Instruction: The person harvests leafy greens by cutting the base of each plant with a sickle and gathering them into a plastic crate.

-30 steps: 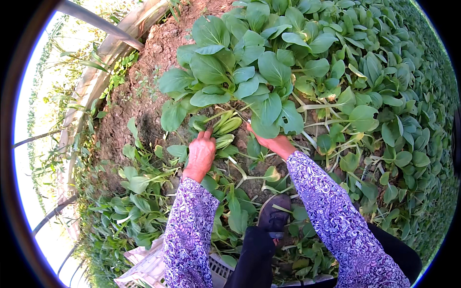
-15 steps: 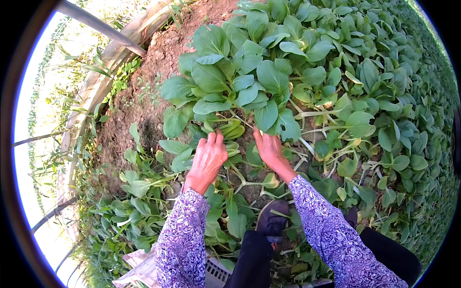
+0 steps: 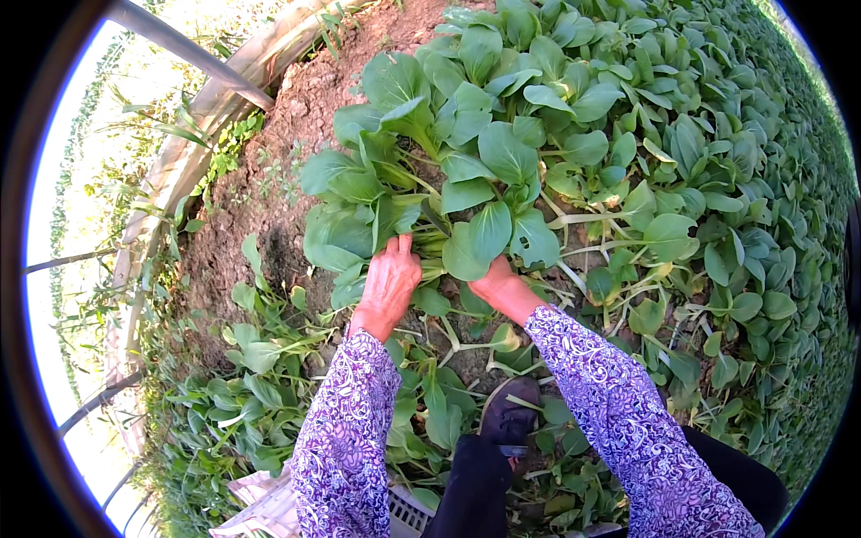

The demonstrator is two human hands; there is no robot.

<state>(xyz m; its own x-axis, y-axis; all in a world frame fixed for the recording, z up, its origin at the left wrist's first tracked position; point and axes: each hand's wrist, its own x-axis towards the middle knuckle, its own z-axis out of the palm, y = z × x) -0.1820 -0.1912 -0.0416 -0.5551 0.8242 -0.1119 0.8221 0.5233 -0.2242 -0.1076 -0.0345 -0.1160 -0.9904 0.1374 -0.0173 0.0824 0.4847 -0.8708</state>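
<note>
My left hand (image 3: 391, 276) is closed among the stems of a bok choy plant (image 3: 345, 215). Its fingers curl at the base of the leaves, and their tips are partly hidden. Close by on the right, my right hand (image 3: 499, 282) reaches low beneath a broad green leaf (image 3: 491, 229). That leaf covers its fingers, so what they touch does not show. Beyond both hands stand upright bok choy leaves (image 3: 507, 152), one of them with holes in it.
Dense bok choy (image 3: 691, 143) fills the right side. Bare reddish soil (image 3: 260, 170) runs along the left, bordered by a pale edging (image 3: 193, 134) and a metal pole (image 3: 193, 52). Loose leaves and stems litter the ground by my shoe (image 3: 509, 411). A slotted crate (image 3: 408, 513) stands at the lower edge.
Leaves near my left hand have tipped to the left and spread, with more pale stems showing. My right hand has slipped lower, under the leaf, which now hides its fingers.
</note>
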